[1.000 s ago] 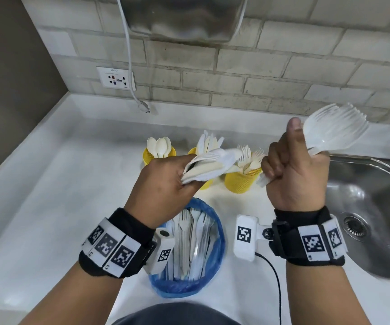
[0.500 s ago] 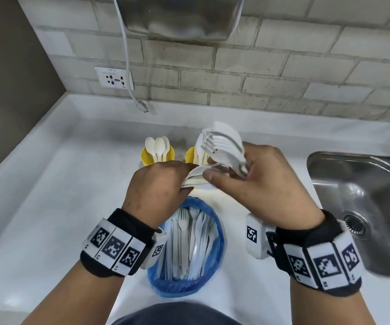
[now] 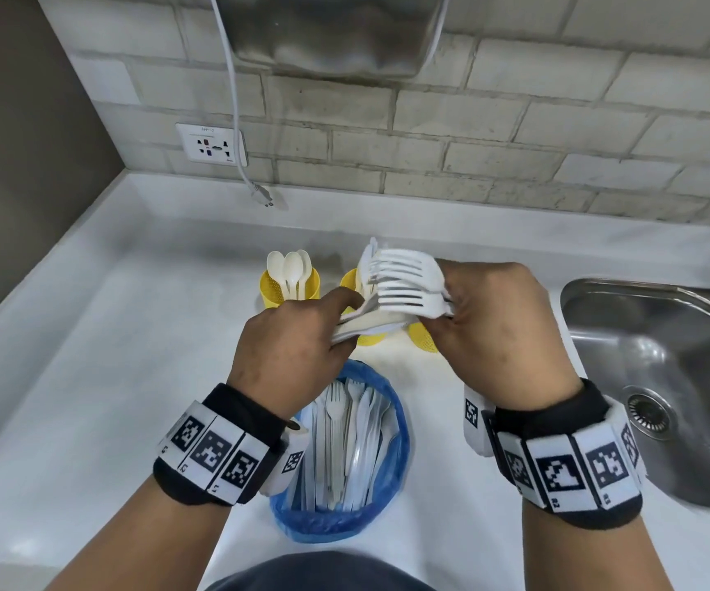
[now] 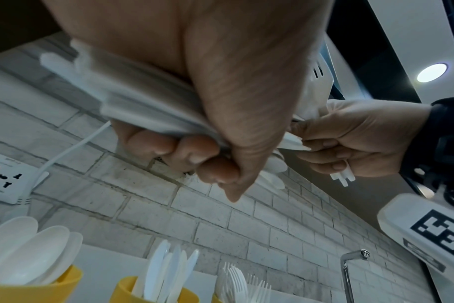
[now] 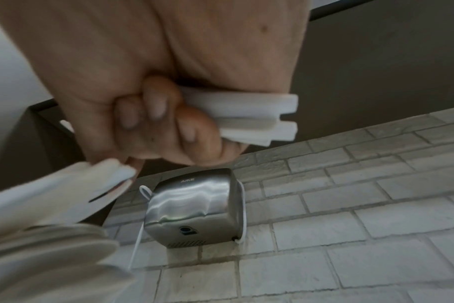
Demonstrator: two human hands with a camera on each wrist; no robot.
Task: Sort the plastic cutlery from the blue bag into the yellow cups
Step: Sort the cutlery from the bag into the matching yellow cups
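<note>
My left hand [image 3: 298, 339] grips a bundle of white plastic cutlery [image 3: 370, 324] above the blue bag [image 3: 344, 518], which still holds several forks and knives [image 3: 344, 437]. My right hand [image 3: 485, 317] grips a stack of white forks [image 3: 404, 283], tines pointing left, and its fingertips meet the left hand's bundle. Behind the hands stand three yellow cups: the left cup [image 3: 274, 292] holds spoons [image 3: 289, 266], the middle cup [image 4: 127, 287] holds knives [image 4: 169, 270], the right cup [image 3: 423, 339] holds forks [image 4: 236, 283]. The left wrist view shows fingers curled round the bundle [image 4: 143, 106]; fork handles [image 5: 246, 119] sit in the right fist.
A steel sink [image 3: 660, 377] lies to the right, its tap [image 4: 350, 270] behind. On the brick wall hang a steel hand dryer [image 3: 327, 32], its white cord [image 3: 238, 121] and a socket [image 3: 210, 142]. White counter [image 3: 110, 356] spreads to the left.
My right hand swung its fork stack from high on the right down and left to meet the left hand's bundle in front of the cups. The left hand stayed nearly still.
</note>
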